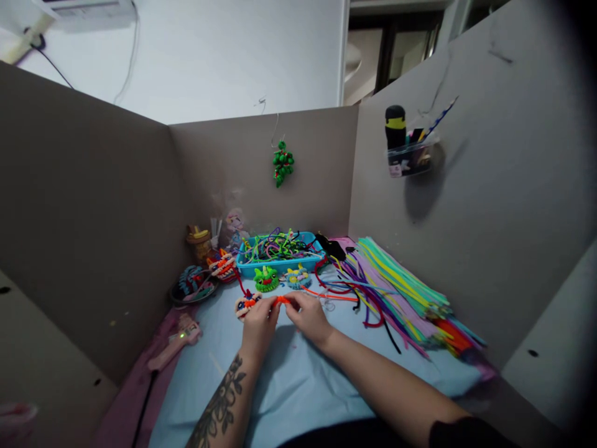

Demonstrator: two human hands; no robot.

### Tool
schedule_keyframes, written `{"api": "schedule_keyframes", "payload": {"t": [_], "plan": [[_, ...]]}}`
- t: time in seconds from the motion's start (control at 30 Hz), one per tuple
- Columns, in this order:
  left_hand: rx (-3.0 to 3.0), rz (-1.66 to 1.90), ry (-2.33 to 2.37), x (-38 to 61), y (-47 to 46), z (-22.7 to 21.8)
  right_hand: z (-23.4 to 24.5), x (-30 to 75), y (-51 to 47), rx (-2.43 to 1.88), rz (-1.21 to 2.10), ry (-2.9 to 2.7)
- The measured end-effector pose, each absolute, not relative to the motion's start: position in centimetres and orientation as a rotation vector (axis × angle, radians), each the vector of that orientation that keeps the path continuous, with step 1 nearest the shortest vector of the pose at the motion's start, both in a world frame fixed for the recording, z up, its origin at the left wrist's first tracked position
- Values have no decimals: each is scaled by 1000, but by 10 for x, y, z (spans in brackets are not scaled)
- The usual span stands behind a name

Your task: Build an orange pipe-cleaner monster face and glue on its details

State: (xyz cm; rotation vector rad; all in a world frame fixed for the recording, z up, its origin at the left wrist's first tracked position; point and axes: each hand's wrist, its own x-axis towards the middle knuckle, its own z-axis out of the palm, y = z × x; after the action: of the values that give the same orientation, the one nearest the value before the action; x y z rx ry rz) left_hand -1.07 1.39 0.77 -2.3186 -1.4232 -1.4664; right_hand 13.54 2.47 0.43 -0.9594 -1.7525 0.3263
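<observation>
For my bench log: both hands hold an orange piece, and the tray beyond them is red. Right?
Not red: the head view shows a blue tray beyond the left hand and right hand, which both hold the orange piece.

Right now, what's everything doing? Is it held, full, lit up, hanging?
Left hand: pinching the orange piece
Right hand: pinching it too
Orange piece: held between both hands
Blue tray: filled with tangled fuzzy stems
Pink glue gun: lying down, green light on
Green ornament: hanging
Clear box: open, things sticking out
</observation>
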Motion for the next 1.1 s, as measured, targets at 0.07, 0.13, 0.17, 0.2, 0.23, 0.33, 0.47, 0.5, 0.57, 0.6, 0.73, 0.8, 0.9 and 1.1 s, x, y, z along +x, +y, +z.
{"api": "schedule_keyframes", "payload": {"t": [0.07,0.13,0.17,0.2,0.23,0.33,0.47,0.5,0.57,0.6,0.73,0.8,0.9,1.1], "plan": [[-2322,-1493,-1417,-10,14,6,4,135,25,-977,283,-1756],[-2328,-1527,-1409,-9,14,4,2,135,26,-983,255,-1748],[-2331,-1544,-1410,-8,14,3,1,135,27,-981,246,-1743],[-2333,-1559,-1418,-8,13,3,1,136,28,-977,240,-1742],[-2334,-1571,-1429,-7,12,3,0,137,28,-971,234,-1744],[-2331,-1592,-1448,-7,11,3,-2,140,29,-954,216,-1766],[-2305,-1612,-1437,-8,12,4,-3,141,30,-949,182,-1811],[-2302,-1612,-1437,-8,12,5,-3,140,30,-952,167,-1821],[-2303,-1595,-1437,-8,12,4,-3,139,30,-960,122,-1842],[-2305,-1581,-1437,-8,12,4,-3,139,30,-966,94,-1854],[-2318,-1605,-1468,-5,11,4,-3,140,32,-998,-18,-1898],[-2371,-1683,-1545,-4,11,5,-3,142,34,-976,-40,-1912],[-2487,-1880,-1741,-5,12,7,-3,147,38,-898,-31,-1908],[-2525,-2461,-2184,-9,19,9,-2,151,39,-825,27,-1907]]}}
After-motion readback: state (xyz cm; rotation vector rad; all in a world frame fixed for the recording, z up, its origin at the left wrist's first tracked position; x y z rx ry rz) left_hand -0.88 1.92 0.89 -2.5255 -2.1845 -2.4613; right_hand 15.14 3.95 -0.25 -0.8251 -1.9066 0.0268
